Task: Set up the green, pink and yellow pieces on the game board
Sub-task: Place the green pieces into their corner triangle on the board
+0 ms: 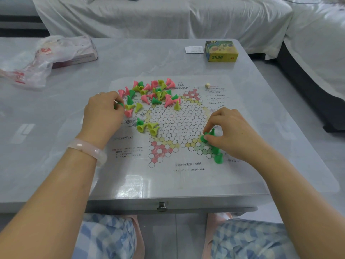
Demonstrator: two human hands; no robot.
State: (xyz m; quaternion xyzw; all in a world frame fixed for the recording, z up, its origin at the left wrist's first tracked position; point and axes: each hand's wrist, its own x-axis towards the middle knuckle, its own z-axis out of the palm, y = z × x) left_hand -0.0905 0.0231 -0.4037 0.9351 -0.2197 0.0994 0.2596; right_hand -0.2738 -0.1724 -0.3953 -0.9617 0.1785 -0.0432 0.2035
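far left on the grey table (74, 165) we see a crumpled plastic bag (35, 66) over a flat pink box (82, 55). left hand (102, 113), pale bangle (87, 149) on its wrist, sits at the board's left edge, fingers curled around a green piece (120, 104). just right of it a loose pile of pieces (153, 92), pink, yellow and green mixed, covers the upper left of the game board (168, 128); four more lie below the pile. a die (207, 85) and a yellow-green box (221, 51) sit further back. right hand (231, 133) rests knuckles-up on the green corner, fingertips pinching an upright green piece (211, 132); more green pieces (218, 157) stand beside it.
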